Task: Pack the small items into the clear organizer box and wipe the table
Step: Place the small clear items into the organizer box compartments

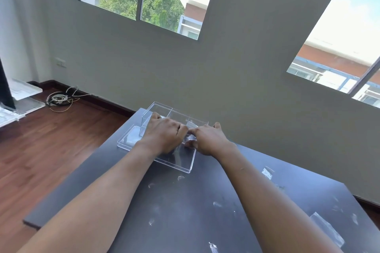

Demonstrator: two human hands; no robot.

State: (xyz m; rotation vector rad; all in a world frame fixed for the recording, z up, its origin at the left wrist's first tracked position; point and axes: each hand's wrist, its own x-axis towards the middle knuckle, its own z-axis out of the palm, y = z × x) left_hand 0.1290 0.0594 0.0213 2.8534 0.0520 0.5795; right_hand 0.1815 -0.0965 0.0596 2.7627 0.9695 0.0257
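A clear organizer box (164, 110) with inner dividers stands at the far end of the dark table (185, 211). Its clear lid (181, 163) lies flat in front of and under it. My left hand (164, 136) rests over the box's near side, fingers curled down. My right hand (207, 139) sits beside it, pinching a small shiny item (190, 138) at the box's near edge. What the left hand holds is hidden. A small clear packet (267, 172) lies on the table to the right.
Several bits of tape and white smears dot the table top, with a long tape strip (327, 230) at the near right. The table's left edge drops to a wooden floor with a coil of cable (59, 98). A wall with windows stands behind.
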